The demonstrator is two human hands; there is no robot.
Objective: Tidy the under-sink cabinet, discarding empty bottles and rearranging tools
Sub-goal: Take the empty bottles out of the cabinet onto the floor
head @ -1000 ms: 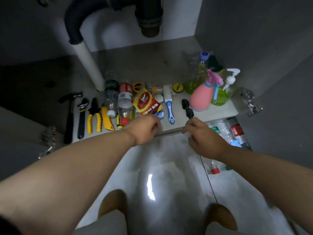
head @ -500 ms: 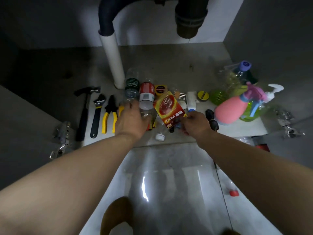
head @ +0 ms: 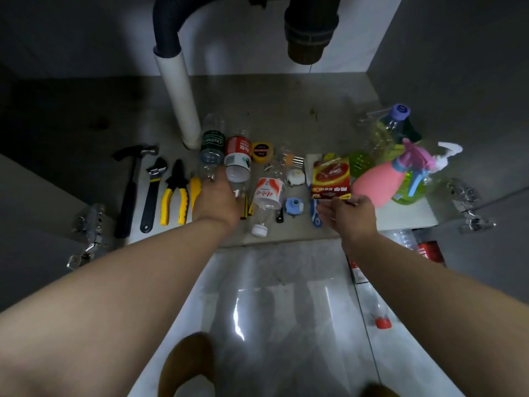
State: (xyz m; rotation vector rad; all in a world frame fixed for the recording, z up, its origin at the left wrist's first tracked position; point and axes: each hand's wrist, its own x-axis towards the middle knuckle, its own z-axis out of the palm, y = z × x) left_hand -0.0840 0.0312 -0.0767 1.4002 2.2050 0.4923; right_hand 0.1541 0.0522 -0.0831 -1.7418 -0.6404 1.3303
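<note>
On the cabinet floor (head: 286, 110), a black hammer (head: 130, 190), a black wrench (head: 151, 193) and yellow-handled pliers (head: 175, 193) lie side by side at the left, handles toward the front edge. Just right of them lie two clear bottles, a green-label bottle (head: 211, 151) and a red-label bottle (head: 237, 161), parallel, their near ends under the left hand (head: 217, 200). A white-label bottle (head: 267, 196) lies beside them, white cap toward the front (all three look empty). The right hand (head: 350, 217) pinches a red packet (head: 330, 179) at its near edge, just beside a pink sprayer (head: 378, 181).
</note>
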